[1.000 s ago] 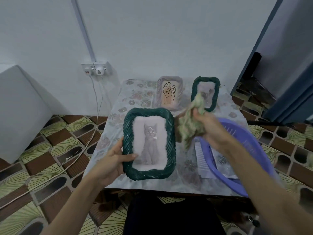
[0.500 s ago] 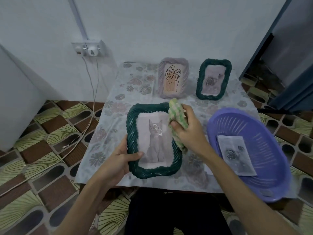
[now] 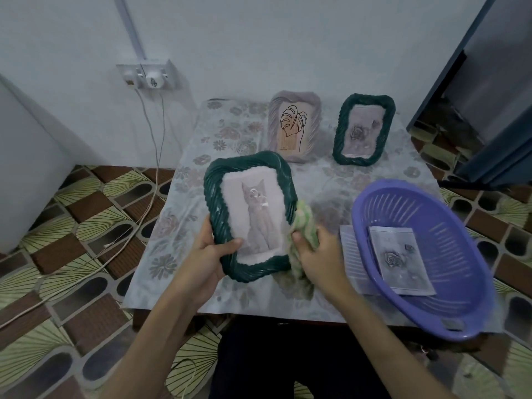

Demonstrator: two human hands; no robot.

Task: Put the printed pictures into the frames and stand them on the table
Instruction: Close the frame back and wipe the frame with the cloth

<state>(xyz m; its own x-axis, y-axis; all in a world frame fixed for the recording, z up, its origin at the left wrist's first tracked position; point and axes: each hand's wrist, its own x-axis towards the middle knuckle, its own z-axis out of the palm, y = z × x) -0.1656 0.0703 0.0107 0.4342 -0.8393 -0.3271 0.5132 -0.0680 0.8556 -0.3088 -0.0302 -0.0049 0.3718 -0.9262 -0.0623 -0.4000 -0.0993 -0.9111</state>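
My left hand (image 3: 211,253) grips the lower left edge of a dark green twisted frame (image 3: 218,197) that holds a grey cat picture (image 3: 259,214), lifted and tilted over the table. My right hand (image 3: 319,254) holds a green cloth (image 3: 305,223) against the frame's lower right edge. At the back of the table stand a pale mauve frame (image 3: 293,126) with a leaf drawing and a smaller dark green frame (image 3: 363,129) with a rose picture. A loose rose print (image 3: 398,260) lies in the purple basket (image 3: 466,266).
The small table (image 3: 201,156) has a floral cover. The purple basket overhangs its right front corner, with a lined sheet (image 3: 349,249) under its left rim. A wall socket (image 3: 148,76) with cables hangs at the left. A dark blue door (image 3: 489,96) stands at the right.
My right hand has brought the cloth down from the frame's upper right edge to its lower right edge. The frame has tilted a little leftward in my left hand.
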